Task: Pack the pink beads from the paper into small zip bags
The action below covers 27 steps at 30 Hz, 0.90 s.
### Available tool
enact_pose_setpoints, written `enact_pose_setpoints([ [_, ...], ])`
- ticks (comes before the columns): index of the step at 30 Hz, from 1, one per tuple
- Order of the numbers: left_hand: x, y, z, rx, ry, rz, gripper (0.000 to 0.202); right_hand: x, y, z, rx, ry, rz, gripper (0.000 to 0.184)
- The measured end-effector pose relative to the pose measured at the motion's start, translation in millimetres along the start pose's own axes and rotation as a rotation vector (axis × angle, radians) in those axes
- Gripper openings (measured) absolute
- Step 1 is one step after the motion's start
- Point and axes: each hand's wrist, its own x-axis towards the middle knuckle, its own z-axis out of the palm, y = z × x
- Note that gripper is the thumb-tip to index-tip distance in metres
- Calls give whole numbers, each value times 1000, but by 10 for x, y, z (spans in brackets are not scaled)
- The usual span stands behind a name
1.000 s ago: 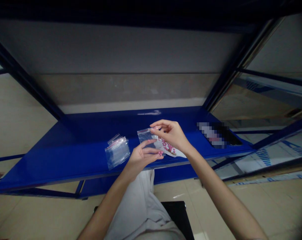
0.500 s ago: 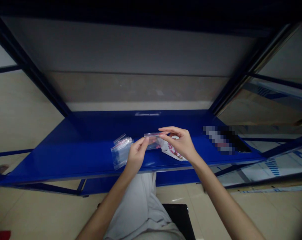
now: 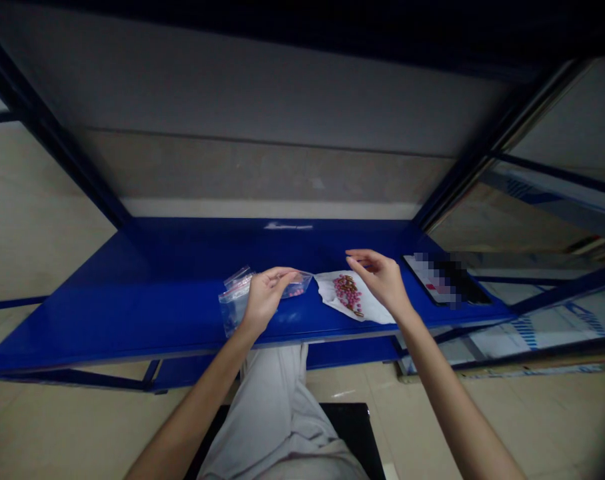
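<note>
Just to the right of the right hand (image 3: 382, 283), a pixelated dark device (image 3: 445, 280) lies flat on a blue metal shelf (image 3: 107, 320), which runs beneath that hand and on to the left. Past the hand stands a grey wall (image 3: 262, 173) between the shelf's dark uprights (image 3: 67, 140). Below the hand is a beige tile floor (image 3: 67, 427), with a black seat (image 3: 355, 423) on it.

Left hand (image 3: 265, 298) has fingers (image 3: 282, 273) on small zip bag (image 3: 299, 287), stack of zip bags (image 3: 233, 303) just left of them. Right hand (image 3: 381, 280) open, fingers (image 3: 357, 257) just above white paper (image 3: 329, 290) with pink beads (image 3: 347, 293); pixelated flat device (image 3: 439, 280) right of them, all on blue metal shelf (image 3: 132, 313).
</note>
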Motion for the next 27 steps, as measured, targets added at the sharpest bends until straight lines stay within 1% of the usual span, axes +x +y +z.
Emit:
enact_pose_setpoints([
  [2,5,-66,37,-32,24,-24,21,-54,46,36,23,-126,20,29],
  [4,2,-99,87,-47,48,-21,21,-140,20,137,83,-274,34,31],
  [5,0,-102,112,-48,50,-14,20,-178,-8,199,108,-328,35,33],
  [7,1,-92,153,-51,33,-4,20,-218,-63,300,136,-376,26,35],
  [9,4,-76,165,-62,2,-13,21,-192,-83,322,138,-386,16,35],
  [10,5,-72,158,-69,-13,-26,22,-157,-70,292,125,-365,14,35],
  [12,-2,-76,124,-77,-35,-64,24,-63,9,154,42,-260,6,33],
  [13,-10,-86,102,-78,-40,-85,25,-16,74,56,-31,-179,-1,30],
  [14,-23,-101,81,-77,-42,-102,26,23,150,-50,-140,-117,-15,26],
  [15,-38,-120,64,-76,-46,-115,28,49,234,-154,-263,-108,-25,21],
  [16,-56,-142,54,-76,-52,-123,29,62,320,-249,-377,-122,-23,18],
  [17,-75,-165,52,-77,-58,-130,29,61,402,-328,-469,-167,-11,15],
  [19,-114,-209,70,-87,-72,-146,30,25,539,-423,-583,-280,22,12],
  [21,-149,-242,109,-95,-76,-167,29,-30,623,-436,-650,-348,85,11],
  [22,-165,-253,132,-96,-76,-177,29,-56,645,-419,-678,-355,124,11],
  [24,-193,-268,174,-95,-79,-188,29,-96,659,-355,-722,-339,199,14],
  [27,-229,-276,211,-90,-87,-196,29,-118,654,-241,-744,-304,275,23],
])
